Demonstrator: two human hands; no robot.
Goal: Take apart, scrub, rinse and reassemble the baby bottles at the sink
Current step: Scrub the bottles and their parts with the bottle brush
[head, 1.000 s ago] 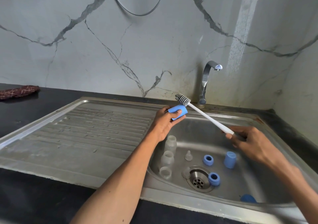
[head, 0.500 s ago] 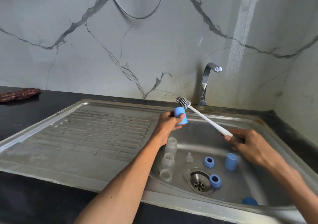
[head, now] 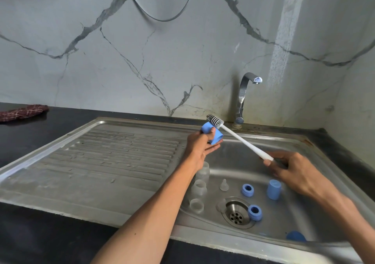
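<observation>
The person leans over the stainless steel sink [head: 300,142], arms stretched out above the basin. The left hand [head: 199,148] holds a light blue plastic bottle cap [head: 212,134] up over the inner edge of the basin, thumb curled across its side and the fingers lying fairly straight beneath it. The right hand [head: 292,171] pinches the end of a white-handled bottle brush [head: 242,140], whose shaft slants up and to the left so that its grey bristled head [head: 215,120] sits right at the top of the cap, touching or all but touching it; I cannot tell if the bristles are inside. Down on the basin floor lie the other parts: three clear plastic bottle bodies [head: 197,190] in a row along the left wall, partly hidden by the left forearm, a small clear silicone teat [head: 223,185] standing beside them, two blue screw rings [head: 247,189], one behind the round metal drain [head: 236,213] and one just to its right, and a second blue cap [head: 274,189] standing upright under the right hand. Another blue piece [head: 295,236] peeks out at the basin's near right corner, too blurred to identify. The curved chrome tap [head: 244,95] stands behind the basin with no water showing. The ribbed metal draining board [head: 121,158] stretches to the left, and a dark red patterned cloth [head: 23,111] lies on the black tabletop [head: 30,233] at the far left, against the veined marble wall [head: 182,50].
</observation>
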